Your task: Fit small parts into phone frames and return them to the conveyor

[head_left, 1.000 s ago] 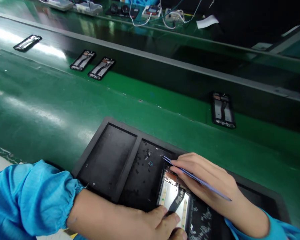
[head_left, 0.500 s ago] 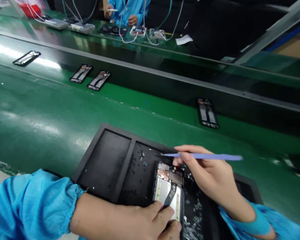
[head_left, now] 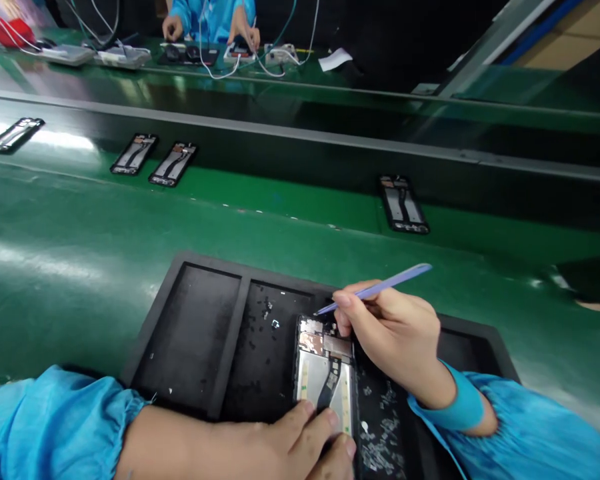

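"What's in the black tray (head_left: 231,347)?"

"Loose flecks (head_left: 269,311) — and the opened phone (head_left: 311,387), silver inside, with a dark ribbon (head_left: 329,385) and coppery patch (head_left: 311,343)."

"Held?"

"Left hand (head_left: 307,445) spread across it — right hand (head_left: 393,327) pinching purple tweezers (head_left: 391,281), tips near its top edge."

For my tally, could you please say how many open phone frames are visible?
5 phone frames: one in the tray, partly under the left hand; four on the green surface beyond: one far left, two left of centre, one right. Others may be hidden.
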`<state>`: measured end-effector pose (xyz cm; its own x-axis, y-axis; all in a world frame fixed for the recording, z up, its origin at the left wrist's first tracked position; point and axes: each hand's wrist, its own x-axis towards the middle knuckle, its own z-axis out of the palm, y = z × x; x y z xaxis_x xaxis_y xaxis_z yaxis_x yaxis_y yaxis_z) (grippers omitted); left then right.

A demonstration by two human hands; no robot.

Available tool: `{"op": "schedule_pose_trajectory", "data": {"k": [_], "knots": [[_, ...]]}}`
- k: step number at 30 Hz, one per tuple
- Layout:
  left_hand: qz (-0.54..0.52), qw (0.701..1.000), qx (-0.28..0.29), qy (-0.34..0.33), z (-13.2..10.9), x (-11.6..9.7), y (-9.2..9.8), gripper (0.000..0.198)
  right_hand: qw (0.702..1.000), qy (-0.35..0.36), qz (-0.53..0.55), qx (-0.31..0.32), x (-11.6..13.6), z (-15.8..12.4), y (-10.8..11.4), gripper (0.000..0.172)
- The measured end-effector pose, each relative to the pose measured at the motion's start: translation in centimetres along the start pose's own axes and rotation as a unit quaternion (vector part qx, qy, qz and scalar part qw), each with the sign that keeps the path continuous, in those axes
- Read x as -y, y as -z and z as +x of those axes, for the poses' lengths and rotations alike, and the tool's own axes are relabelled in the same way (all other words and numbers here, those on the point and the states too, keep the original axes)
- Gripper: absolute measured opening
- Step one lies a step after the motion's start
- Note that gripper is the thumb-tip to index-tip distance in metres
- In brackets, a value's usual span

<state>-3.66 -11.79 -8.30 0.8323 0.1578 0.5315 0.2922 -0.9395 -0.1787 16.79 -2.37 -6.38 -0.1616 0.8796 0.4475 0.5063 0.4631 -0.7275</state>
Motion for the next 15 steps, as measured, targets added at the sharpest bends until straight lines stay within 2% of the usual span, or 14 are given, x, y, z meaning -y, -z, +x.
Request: {"op": "schedule_pose_trajectory", "data": {"k": [2, 7, 12, 15], "knots": [[0.005, 1.000, 0.002, 0.001, -0.2, -0.4, -0.6, 0.029, 1.000, 0.014, -0.016, 0.007, 0.0, 0.1, 0.0, 0.025], [0.005, 0.998, -0.058, 0.038, -0.3, -1.2, -1.6, 0.027, 0.997, 0.050, -0.058, 0.027, 0.2, 0.4, 0.2, 0.031], [-0.006, 0.999, -0.041, 0.034, -0.3, -1.3, -1.7, 0.027, 0.991, 0.097, -0.093, 0.025, 0.6, 0.9, 0.1, 0.039], [0.002, 0.999, -0.039, 0.020, -0.2, -0.7, -1.4, 0.030, 0.986, 0.129, -0.090, 0.058, 0.4, 1.2, 0.1, 0.037]]}}
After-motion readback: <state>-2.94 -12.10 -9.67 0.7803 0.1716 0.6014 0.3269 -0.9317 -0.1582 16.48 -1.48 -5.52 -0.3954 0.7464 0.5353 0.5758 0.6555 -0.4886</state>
